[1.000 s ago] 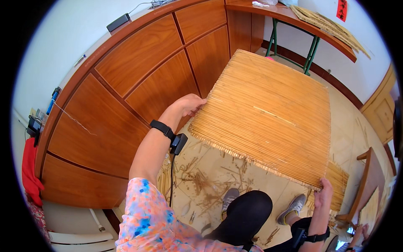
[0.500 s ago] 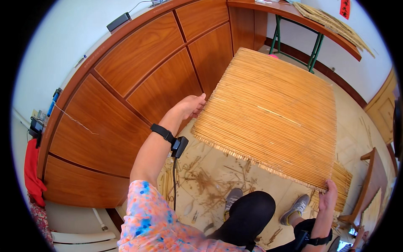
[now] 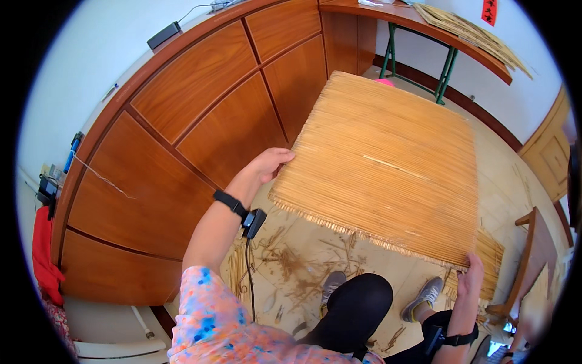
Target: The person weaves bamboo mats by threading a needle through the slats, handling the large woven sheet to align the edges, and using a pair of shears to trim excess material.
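A large, stiff reed mat (image 3: 376, 164), made of many thin golden stalks laid side by side, is held up in front of me above the floor. At its left edge my left hand (image 3: 274, 162) is closed, thumb along the rim and the other fingers partly hidden. My right hand (image 3: 470, 273) grips the near right corner, its fingertips partly behind the mat. A few paler stalks show near the mat's middle. The near edge is a ragged row of cut ends.
Wooden cabinets (image 3: 182, 139) stand close on the left. Broken stalks (image 3: 297, 261) litter the floor by my shoes. More reed matting (image 3: 488, 264) lies at the right, near a wooden bench (image 3: 530, 261). A green-legged table (image 3: 418, 21) at the back bears flat stalk sheets (image 3: 470, 33).
My left hand has slid a little nearer along the mat's edge, and its fingers have closed there. The mat has shifted slightly, while my right hand keeps the same corner.
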Available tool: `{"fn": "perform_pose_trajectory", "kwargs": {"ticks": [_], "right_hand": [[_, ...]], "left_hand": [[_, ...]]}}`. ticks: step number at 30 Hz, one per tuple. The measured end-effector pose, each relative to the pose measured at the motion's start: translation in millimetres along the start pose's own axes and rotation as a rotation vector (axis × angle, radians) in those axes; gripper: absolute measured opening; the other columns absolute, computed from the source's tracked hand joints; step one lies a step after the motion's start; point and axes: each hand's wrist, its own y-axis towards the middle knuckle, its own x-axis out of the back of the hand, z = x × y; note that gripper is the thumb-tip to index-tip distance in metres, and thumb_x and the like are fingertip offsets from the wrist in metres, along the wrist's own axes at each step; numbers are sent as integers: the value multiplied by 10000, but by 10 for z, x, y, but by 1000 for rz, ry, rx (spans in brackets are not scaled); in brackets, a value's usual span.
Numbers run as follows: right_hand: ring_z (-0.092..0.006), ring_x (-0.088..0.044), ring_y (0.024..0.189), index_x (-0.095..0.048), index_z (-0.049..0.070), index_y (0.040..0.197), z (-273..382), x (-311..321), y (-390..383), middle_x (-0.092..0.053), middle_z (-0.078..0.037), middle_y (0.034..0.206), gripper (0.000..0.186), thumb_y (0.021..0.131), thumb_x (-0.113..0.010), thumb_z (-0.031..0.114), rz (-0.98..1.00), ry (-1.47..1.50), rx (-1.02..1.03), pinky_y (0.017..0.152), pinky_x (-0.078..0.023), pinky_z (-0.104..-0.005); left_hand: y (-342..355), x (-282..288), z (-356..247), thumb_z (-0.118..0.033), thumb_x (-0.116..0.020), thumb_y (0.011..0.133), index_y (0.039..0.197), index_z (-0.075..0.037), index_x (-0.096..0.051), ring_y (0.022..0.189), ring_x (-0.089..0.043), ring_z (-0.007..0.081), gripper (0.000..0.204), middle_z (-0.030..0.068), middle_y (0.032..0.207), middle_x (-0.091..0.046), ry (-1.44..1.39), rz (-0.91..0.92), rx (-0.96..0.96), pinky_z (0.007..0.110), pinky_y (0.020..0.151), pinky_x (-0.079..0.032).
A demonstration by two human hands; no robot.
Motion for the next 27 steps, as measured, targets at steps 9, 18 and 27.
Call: {"fn": "perform_pose_trajectory", "kwargs": {"ticks": [9, 18, 27], "right_hand": [[-121, -454, 740, -548, 122, 804, 623, -280, 292, -513, 8, 783, 75, 845, -540, 185, 70, -363, 132, 674, -334, -281], [-98, -444, 787, -573, 132, 809, 1236, -963, 596, -498, 19, 798, 65, 826, -539, 185, 23, -672, 543, 741, -343, -295], [-205, -494, 1149, -589, 92, 877, 257, -1106, -949, -435, -130, 1386, 129, 906, -580, 218, 581, -394, -137, 909, -426, -357]], "left_hand": [[-699, -62, 656, -159, -565, 920, 1068, 46, -597, 845, -649, 190, 255, 122, 982, -662, -308, -119, -182, 320, 751, -539], [-1133, -795, 1272, -125, -579, 908, 1037, 22, -602, 903, -623, 186, 197, 109, 1013, -653, -641, -222, -337, 313, 818, -507], [-1380, -1773, 1233, -197, -474, 978, 1148, -15, -521, 964, -608, 177, 253, 92, 1102, -614, -747, -155, -199, 337, 857, -505]]}}
